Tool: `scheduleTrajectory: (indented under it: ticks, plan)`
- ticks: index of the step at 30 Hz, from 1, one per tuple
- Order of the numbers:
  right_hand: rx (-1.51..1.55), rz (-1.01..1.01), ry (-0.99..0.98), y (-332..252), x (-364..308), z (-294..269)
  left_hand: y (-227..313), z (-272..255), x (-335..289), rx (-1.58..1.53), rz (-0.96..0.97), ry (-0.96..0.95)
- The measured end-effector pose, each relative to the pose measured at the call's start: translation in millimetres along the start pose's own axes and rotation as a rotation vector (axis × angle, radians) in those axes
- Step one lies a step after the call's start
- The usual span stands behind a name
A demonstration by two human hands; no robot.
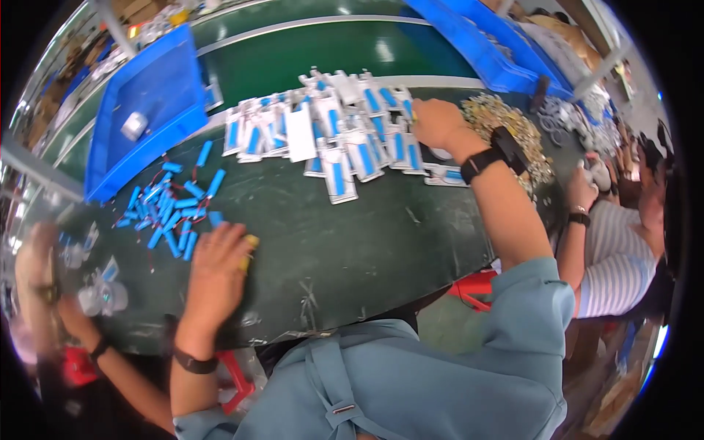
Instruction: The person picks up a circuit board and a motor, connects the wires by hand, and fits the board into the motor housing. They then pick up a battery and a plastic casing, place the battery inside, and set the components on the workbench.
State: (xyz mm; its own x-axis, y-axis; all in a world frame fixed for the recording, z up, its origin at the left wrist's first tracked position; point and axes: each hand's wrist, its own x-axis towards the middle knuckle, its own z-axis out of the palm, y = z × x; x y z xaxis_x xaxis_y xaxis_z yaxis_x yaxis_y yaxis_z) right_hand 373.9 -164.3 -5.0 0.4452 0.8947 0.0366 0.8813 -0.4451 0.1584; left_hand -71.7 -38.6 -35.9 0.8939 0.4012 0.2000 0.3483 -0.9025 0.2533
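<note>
My left hand (218,270) lies low over the green table, its fingers stretched forward, with yellow covers on some fingertips. Just beyond those fingertips is a blue cylindrical cell (215,218). A loose heap of blue cells (170,209) with thin red wires spreads beside this hand. Farther off, my right hand (438,126) is curled at the right edge of a pile of white casings (361,150) holding blue cells. Its fingertips meet the pile, and what they pinch is hidden. One plain white casing (300,135) lies face up in the pile.
A blue bin (147,103) with a small clear piece stands left; another blue bin (506,51) is at the far right. Small metallic parts (506,128) are heaped beyond my right wrist. Co-workers' arms reach in at left and right. A green conveyor (330,51) runs behind.
</note>
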Motion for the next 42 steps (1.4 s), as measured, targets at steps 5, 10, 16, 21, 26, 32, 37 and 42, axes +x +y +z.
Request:
scheduleTrajectory:
  ticks: [5,10,16,21,26,32,37,42]
  plan:
    - [0.293,0.118,0.128,28.1,-13.6,4.1,-42.3,-10.0,20.5,0.044,-0.098,-0.058]
    - [0.669,0.297,0.116,59.5,-29.1,-2.8,-43.2,-1.9,40.7,0.067,-0.069,-0.011]
    - [0.589,0.436,0.085,72.5,-24.7,-0.7,-30.8,-0.7,73.5,0.311,-0.054,0.073]
    - [1.407,0.600,-0.022,97.1,-42.6,-16.1,117.7,12.7,134.8,-0.178,0.433,-0.126]
    - [1.730,0.560,0.017,88.6,-71.4,-16.1,210.3,95.6,184.9,-0.166,0.530,0.035]
    - [2.119,0.477,-0.004,35.9,-148.9,-6.0,206.9,95.9,140.2,-0.102,0.609,-0.164]
    - [2.333,0.491,-0.231,-28.1,-189.5,3.2,147.5,26.6,62.6,-0.034,0.485,-0.302]
    - [2.249,0.490,-0.410,-88.4,-200.9,13.1,96.5,-8.8,1.4,0.008,0.056,-0.337]
